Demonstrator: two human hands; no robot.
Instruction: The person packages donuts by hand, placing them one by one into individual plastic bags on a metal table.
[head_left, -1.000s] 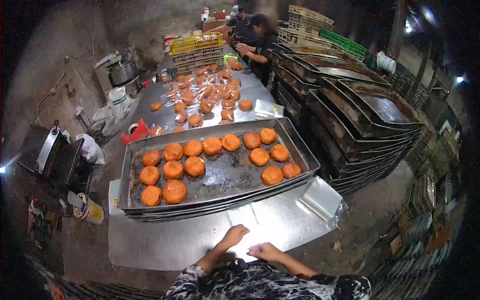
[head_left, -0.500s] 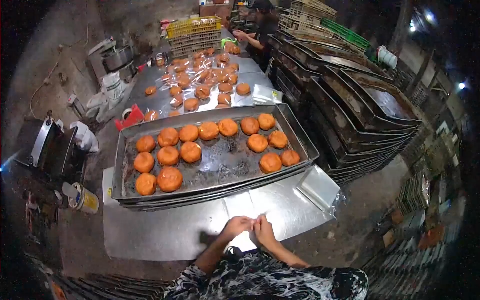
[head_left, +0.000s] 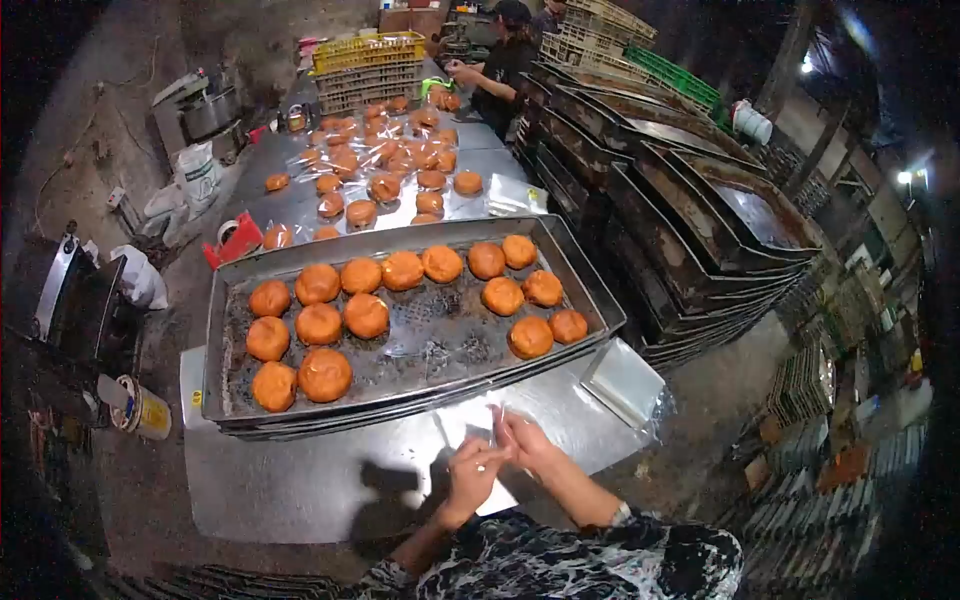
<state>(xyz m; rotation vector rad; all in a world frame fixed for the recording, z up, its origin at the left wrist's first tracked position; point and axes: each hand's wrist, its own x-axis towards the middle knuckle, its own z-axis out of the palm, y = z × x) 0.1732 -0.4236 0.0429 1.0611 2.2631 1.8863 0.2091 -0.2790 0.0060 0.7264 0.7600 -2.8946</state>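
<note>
My left hand (head_left: 470, 478) and my right hand (head_left: 524, 445) meet just above the steel table (head_left: 300, 490), close to its near edge. Their fingers pinch a thin clear plastic bag (head_left: 494, 418) between them; the bag is hard to make out. Right behind the hands lies a large metal baking tray (head_left: 598, 300) on a stack of similar trays, with several round orange-brown buns (head_left: 324, 374) on it. A pile of flat clear bags (head_left: 622, 380) rests on the table to the right of my hands.
Several wrapped buns (head_left: 390, 170) cover the far table. Another person (head_left: 500, 70) works at its far end beside yellow crates (head_left: 368, 52). Tall stacks of empty trays (head_left: 700, 230) line the right side. A red tape dispenser (head_left: 236, 240) and a tin (head_left: 142, 410) sit on the left.
My hands rose from the table edge, came together and closed on the clear bag. The view shifted slightly left and forward.
</note>
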